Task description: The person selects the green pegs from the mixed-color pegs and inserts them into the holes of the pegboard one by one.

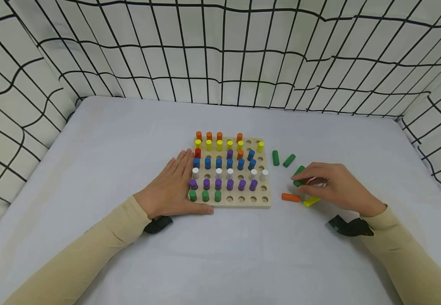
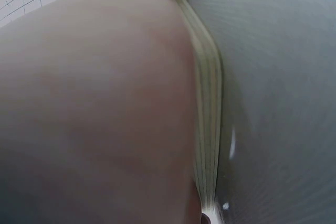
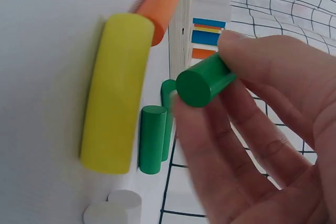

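A wooden pegboard (image 1: 235, 203) holds rows of coloured pegs, with several bare holes showing. My left hand (image 1: 174, 186) rests against its left side, fingers straight along that edge and thumb along the near edge. In the left wrist view the hand hides most of the board's side (image 2: 207, 103). To the right of the board, my right hand (image 1: 332, 186) pinches a green peg (image 3: 205, 80) between thumb and fingertips. Beneath and beside this hand lie a yellow peg (image 3: 118, 93), an orange peg (image 1: 290, 197) and white pegs (image 3: 113, 211).
Two loose green pegs, a nearer one (image 1: 275, 157) and a slanted one (image 1: 289, 160), lie right of the board. A white cloth (image 1: 235, 254) covers the table. Black wire grid (image 1: 220, 51) stands along the back and sides.
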The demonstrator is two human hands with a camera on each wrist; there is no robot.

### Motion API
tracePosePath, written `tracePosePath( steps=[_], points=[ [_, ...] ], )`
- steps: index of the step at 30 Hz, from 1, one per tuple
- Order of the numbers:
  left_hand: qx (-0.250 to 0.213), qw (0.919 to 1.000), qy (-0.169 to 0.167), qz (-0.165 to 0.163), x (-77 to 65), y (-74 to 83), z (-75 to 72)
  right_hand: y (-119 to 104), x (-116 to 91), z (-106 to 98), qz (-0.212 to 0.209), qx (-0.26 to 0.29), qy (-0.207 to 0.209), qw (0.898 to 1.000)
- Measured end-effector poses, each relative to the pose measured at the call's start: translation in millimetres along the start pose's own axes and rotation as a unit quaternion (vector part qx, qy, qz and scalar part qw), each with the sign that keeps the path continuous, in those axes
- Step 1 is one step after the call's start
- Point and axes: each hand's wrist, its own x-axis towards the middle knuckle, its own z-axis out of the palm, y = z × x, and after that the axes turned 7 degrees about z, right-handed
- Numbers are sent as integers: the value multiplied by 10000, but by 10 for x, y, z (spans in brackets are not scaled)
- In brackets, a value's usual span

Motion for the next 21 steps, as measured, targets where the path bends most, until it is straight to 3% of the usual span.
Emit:
tracePosePath(
  steps=[9,21],
  points=[
    [-3,10000,-43,-27,-8,0,-4,-72,6,-18,155,385,-38,9991],
    [-20,10000,-78,-33,-5,2,-15,-125,1,0,21,901,85,9959]
  ],
)
